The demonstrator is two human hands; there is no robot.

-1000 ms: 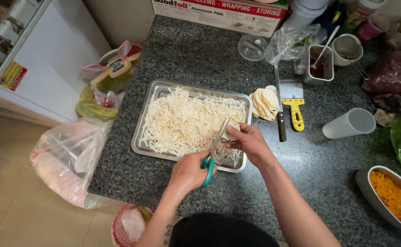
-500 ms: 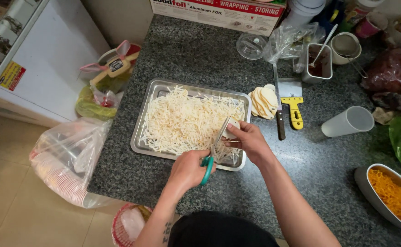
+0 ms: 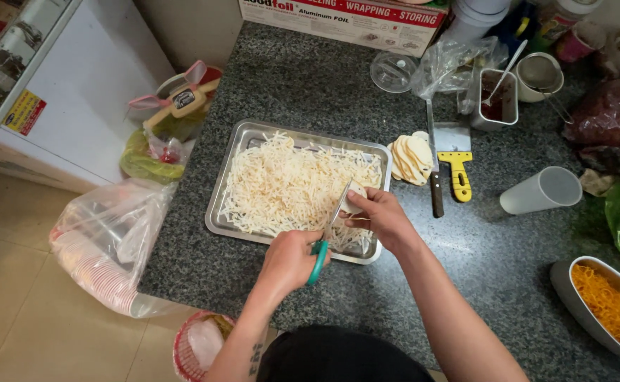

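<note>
Speckled granite counter (image 3: 303,85) bears a metal tray (image 3: 234,152); tiled floor (image 3: 13,311) below.

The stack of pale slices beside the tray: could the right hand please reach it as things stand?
Probably yes. The stack of slices lies just past the tray corner, near the right hand, with bare counter between. But that hand holds a slice at the scissors and would need to free itself.

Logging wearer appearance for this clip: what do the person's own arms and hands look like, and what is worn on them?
Both forearms are bare, with no sleeves, gloves, watch or rings visible. The left hand has a dark tattoo on its forearm near the elbow. The right hand shows no markings.
</note>
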